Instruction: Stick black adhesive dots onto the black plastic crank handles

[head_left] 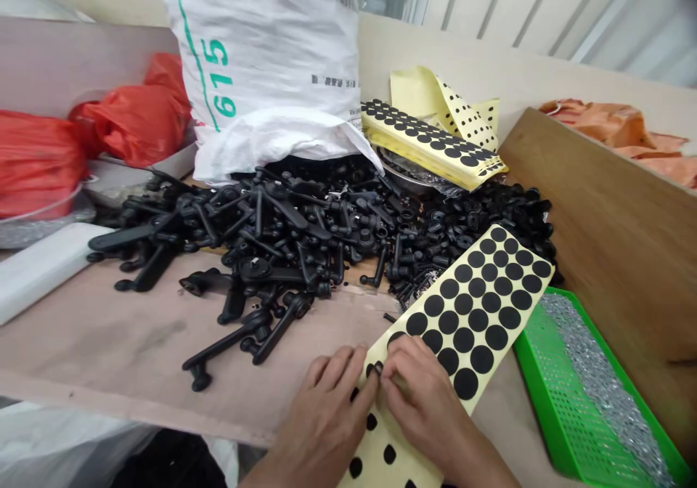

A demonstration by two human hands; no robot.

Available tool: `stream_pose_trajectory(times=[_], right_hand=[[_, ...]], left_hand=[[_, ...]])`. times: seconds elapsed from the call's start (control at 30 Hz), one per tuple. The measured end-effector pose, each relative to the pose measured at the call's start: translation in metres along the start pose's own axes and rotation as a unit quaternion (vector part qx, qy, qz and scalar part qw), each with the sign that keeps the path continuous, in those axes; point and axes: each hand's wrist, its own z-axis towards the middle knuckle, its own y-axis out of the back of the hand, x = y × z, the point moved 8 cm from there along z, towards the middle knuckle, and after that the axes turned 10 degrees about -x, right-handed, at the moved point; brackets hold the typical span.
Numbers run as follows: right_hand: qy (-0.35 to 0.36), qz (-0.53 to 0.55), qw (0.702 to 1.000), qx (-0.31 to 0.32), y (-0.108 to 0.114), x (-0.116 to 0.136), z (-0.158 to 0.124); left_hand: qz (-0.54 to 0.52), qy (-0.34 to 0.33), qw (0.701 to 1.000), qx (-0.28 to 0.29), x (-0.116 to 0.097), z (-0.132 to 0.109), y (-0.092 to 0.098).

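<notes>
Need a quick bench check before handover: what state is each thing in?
dot sheet, near end mostly stripped, rest full
left hand, flat on the dot sheet
right hand, pinching a black dot
white sack, mouth open
black parts, loose heap
green tray, holding silvery bits
sheet stack, full of dots

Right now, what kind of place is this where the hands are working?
Probably a small factory workbench: there is a heap of black plastic parts, yellow sheets of round black pads, and a green tray of small metal bits.
</notes>
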Motion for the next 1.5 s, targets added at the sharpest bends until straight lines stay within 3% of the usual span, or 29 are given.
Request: stream_pose_trajectory(times=[0.1, 0.17, 0.27, 0.37, 0.5, 0.67, 0.73, 0.83, 0.9, 0.97, 1.1, 1.17, 1.27, 1.4, 1.5], right_hand=[[-0.019, 0.055, 0.998, 0.029, -0.002, 0.000, -0.003], [-0.026, 0.085, 0.995, 0.050, -0.003, -0.003, -0.005], [-0.035, 0.143, 0.986, 0.080, -0.004, -0.009, -0.006], [-0.071, 0.208, 0.971, 0.092, -0.002, -0.018, -0.007], [-0.143, 0.260, 0.952, 0.079, -0.002, -0.032, -0.007], [-0.256, 0.341, 0.904, 0.028, 0.003, -0.043, -0.012], [-0.290, 0.381, 0.878, 0.012, 0.004, -0.045, -0.013], [-0.313, 0.436, 0.844, -0.002, 0.005, -0.047, -0.013], [-0.323, 0.465, 0.824, -0.021, 0.006, -0.051, -0.013], [-0.333, 0.501, 0.798, -0.041, 0.006, -0.054, -0.013], [-0.345, 0.596, 0.723, -0.048, 0.007, -0.054, -0.013], [-0.346, 0.625, 0.697, -0.053, 0.009, -0.054, -0.013], [-0.344, 0.643, 0.683, -0.046, 0.011, -0.051, -0.013], [-0.334, 0.655, 0.678, -0.017, 0.009, -0.044, -0.015], [-0.335, 0.641, 0.690, -0.021, 0.009, -0.046, -0.017]], left_hand=[[-0.055, -0.017, 0.998, -0.020, 0.004, -0.001, 0.011], [-0.074, -0.034, 0.995, -0.052, 0.017, -0.004, 0.029], [0.030, 0.034, 0.993, -0.112, 0.065, -0.010, 0.066], [0.145, 0.133, 0.975, -0.100, 0.112, -0.021, 0.085], [0.130, 0.206, 0.969, -0.047, 0.142, -0.031, 0.076], [-0.060, 0.370, 0.927, -0.015, 0.157, -0.039, 0.062], [-0.183, 0.431, 0.881, -0.064, 0.156, -0.038, 0.064], [-0.389, 0.497, 0.759, -0.160, 0.145, -0.033, 0.063], [-0.478, 0.509, 0.691, -0.187, 0.131, -0.024, 0.057], [-0.537, 0.520, 0.643, -0.165, 0.112, -0.013, 0.043], [-0.599, 0.572, 0.557, -0.063, 0.072, 0.000, 0.002], [-0.602, 0.572, 0.557, -0.017, 0.056, 0.005, -0.012], [-0.591, 0.540, 0.598, 0.040, 0.039, 0.013, -0.025], [-0.601, 0.465, 0.635, 0.140, 0.019, 0.020, -0.040], [-0.606, 0.434, 0.635, 0.203, 0.007, 0.020, -0.048]])
